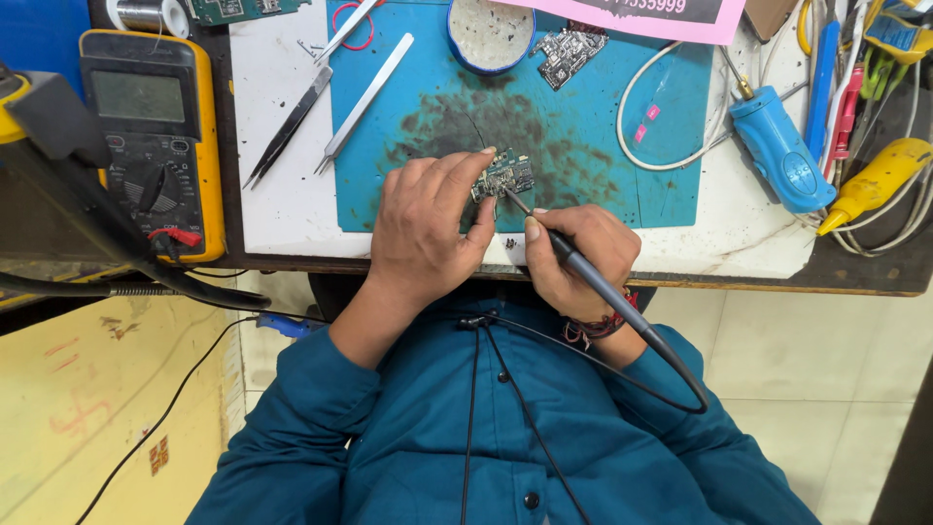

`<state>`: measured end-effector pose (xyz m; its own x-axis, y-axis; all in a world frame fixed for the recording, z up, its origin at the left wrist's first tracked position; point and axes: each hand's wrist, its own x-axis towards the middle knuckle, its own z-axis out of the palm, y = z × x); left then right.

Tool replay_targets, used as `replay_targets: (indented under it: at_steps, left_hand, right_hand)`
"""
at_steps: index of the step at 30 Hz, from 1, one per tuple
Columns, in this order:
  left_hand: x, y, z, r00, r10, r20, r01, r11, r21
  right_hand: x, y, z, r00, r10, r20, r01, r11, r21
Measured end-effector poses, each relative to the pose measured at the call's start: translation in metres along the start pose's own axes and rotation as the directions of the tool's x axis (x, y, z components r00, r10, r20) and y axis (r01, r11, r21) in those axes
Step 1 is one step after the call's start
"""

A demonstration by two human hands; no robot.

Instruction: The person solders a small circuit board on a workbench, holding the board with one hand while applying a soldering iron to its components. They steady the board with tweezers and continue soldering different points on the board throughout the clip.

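multimeter: a yellow-and-black multimeter (151,146) lies at the far left of the bench, its dial below a grey screen, with a black cable running off under it.
tweezers: two pairs of tweezers (326,97) lie slantwise on the white board, one dark and one bright, just left of the blue mat's edge and partly over it.
blue mat: a blue work mat (671,185) covers the middle of the white board; its centre is smeared dark.
left hand: the left hand (423,228) rests on the mat's near edge, fingers curled, thumb and forefinger pinching the small circuit board by its left side.
small circuit board: the small circuit board (505,177) sits on the dark patch of the mat, just above both hands, held at a slight tilt.
round tin: a round tin (489,34) with a blue rim stands at the top of the mat, with a second loose board (569,51) just beside it on the right.
right hand: the right hand (583,258) wraps a dark probe pen like a pencil, fingers pressed round its shaft.
probe pen: the probe pen (573,258) points up-left, its tip touching the small circuit board; its cable loops back over the blue sleeve.
blue tool: a blue handheld tool (782,156) lies right of the mat with a white cable curling away.
yellow bottle: a yellow bottle (875,180) lies at the far right among loose wires.
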<state>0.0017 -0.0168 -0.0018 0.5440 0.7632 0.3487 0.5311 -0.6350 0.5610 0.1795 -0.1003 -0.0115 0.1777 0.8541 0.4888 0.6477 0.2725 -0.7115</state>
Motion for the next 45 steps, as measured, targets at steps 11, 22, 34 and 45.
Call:
replay_targets:
  at_steps: [11,22,34,45]
  left_hand:
    - [0.0003,0.0004,0.0003,1.000,0.003,-0.003,-0.003,1.000,0.002]
    - [0.0006,0.0005,-0.0006,1.000,-0.005,-0.001,0.005,1.000,-0.007]
    - [-0.0005,-0.0003,-0.0001,1.000,0.000,0.004,0.000,1.000,-0.004]
    - [0.0011,0.0000,-0.0008,1.000,0.000,0.001,0.000,1.000,-0.007]
  right_hand:
    - [-0.0003,-0.0002,-0.0002,1.000,0.009,0.000,-0.009,1.000,-0.004]
    - [0.0004,-0.0012,0.0006,1.000,0.006,-0.005,-0.006,1.000,-0.004]
    - [-0.0011,0.0000,0.0011,1.000,0.013,-0.017,-0.013,1.000,-0.002]
    - [-0.0004,-0.0009,0.0002,1.000,0.013,-0.009,-0.013,1.000,-0.015]
